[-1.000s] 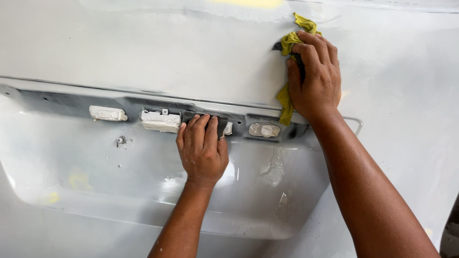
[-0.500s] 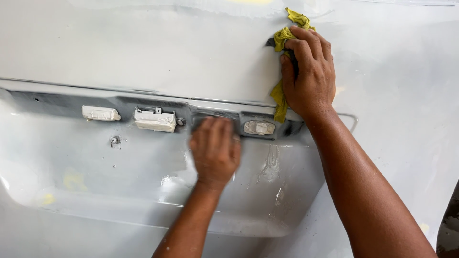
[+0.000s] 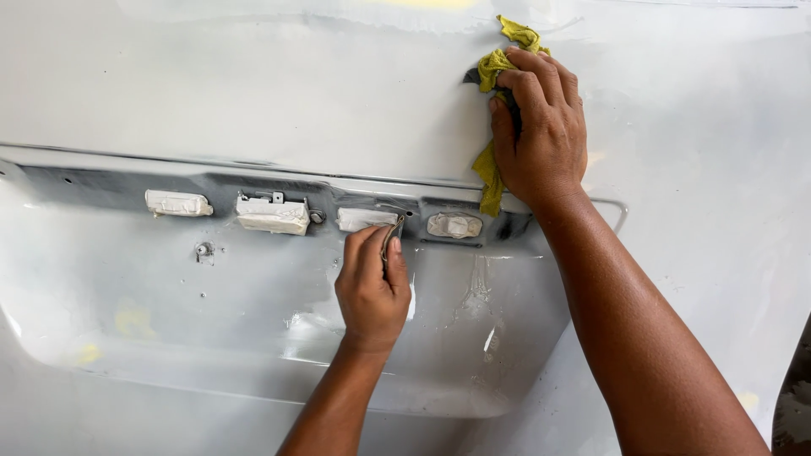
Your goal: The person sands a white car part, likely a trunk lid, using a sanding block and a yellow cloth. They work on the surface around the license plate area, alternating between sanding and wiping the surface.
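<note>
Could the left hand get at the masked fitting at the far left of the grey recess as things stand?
Probably yes. The left hand pinches a small dark piece by the third masked block, and the far-left masked fitting lies exposed along the same recess, nothing covering it.

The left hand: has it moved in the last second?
Yes. The left hand has slid down off the grey recessed strip; it now pinches a small grey scrap just below the masked fittings.
</note>
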